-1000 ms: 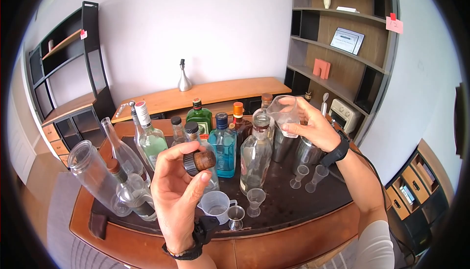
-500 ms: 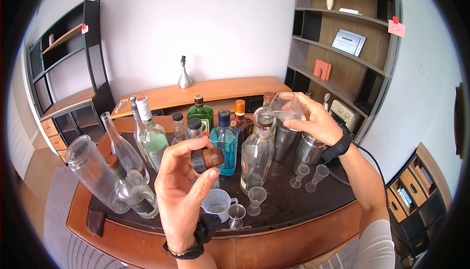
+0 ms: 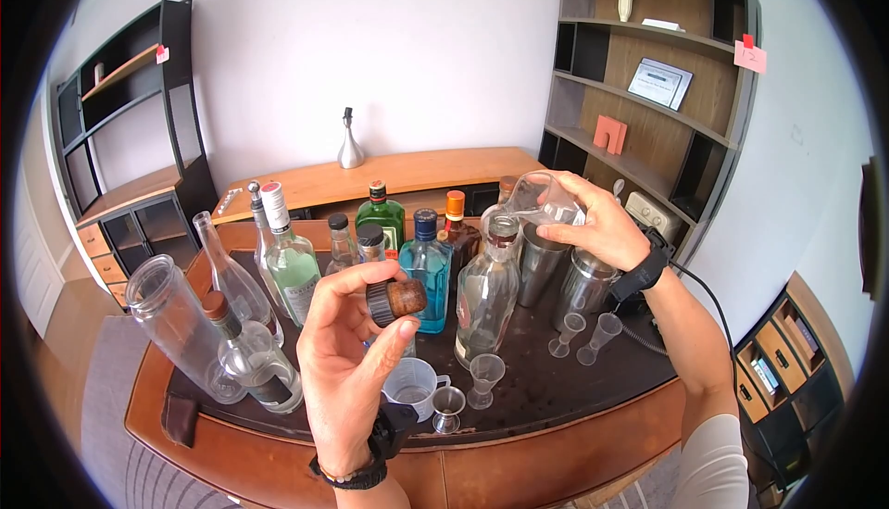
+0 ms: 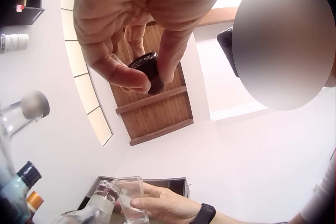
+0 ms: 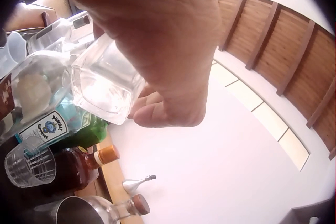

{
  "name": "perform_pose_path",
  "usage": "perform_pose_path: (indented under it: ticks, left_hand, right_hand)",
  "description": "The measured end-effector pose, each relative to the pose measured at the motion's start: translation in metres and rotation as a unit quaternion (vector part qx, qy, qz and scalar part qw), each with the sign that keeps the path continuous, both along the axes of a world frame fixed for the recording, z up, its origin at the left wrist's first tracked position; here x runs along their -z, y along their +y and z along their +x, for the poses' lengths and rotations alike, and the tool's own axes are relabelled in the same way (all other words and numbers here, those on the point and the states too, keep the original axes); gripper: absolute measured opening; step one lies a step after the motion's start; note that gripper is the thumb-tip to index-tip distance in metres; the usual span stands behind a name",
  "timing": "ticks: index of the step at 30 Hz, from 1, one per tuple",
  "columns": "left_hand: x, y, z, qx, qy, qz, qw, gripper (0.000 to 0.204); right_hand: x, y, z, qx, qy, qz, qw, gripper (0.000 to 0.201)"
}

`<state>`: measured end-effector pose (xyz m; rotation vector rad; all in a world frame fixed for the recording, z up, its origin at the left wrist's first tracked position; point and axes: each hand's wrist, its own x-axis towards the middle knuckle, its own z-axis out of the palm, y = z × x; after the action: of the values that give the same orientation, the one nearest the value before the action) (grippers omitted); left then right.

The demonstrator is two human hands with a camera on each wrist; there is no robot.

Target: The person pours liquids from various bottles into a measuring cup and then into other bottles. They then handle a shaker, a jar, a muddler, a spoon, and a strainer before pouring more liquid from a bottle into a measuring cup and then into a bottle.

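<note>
My left hand [image 3: 343,351] pinches a bottle stopper [image 3: 406,298] with a ribbed black cap and a brown cork end, held up in front of the bottles. My right hand [image 3: 600,231] grips a small clear drinking glass [image 3: 535,196], its thick squarish base showing in the right wrist view. The glass lies tipped on its side, its rim right at the mouth of a clear, uncapped glass bottle [image 3: 482,310]. That bottle stands upright on the dark tabletop [image 3: 546,389].
Blue [image 3: 427,277] and green [image 3: 378,208] bottles stand behind, several clear ones at left. A plastic measuring cup [image 3: 412,389], steel jigger [image 3: 447,407] and small clear measure [image 3: 484,381] sit in front. Metal shakers [image 3: 585,287] and two small glasses [image 3: 602,338] are at right.
The glass in my right hand has tipped a little further over the bottle mouth. My left hand has shifted slightly right with the stopper.
</note>
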<state>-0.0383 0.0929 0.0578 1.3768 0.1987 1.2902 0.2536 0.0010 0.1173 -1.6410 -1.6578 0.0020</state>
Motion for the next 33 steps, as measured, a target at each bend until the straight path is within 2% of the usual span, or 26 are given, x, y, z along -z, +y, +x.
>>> perform_pose_path:
  ticks: [33]
  left_hand:
    - [0.001,0.004,0.002,-0.006,-0.004,0.016,1.000,0.045]
  right_hand:
    - [-0.014,-0.001,-0.004,0.064,-0.102,-0.014,0.993,0.067]
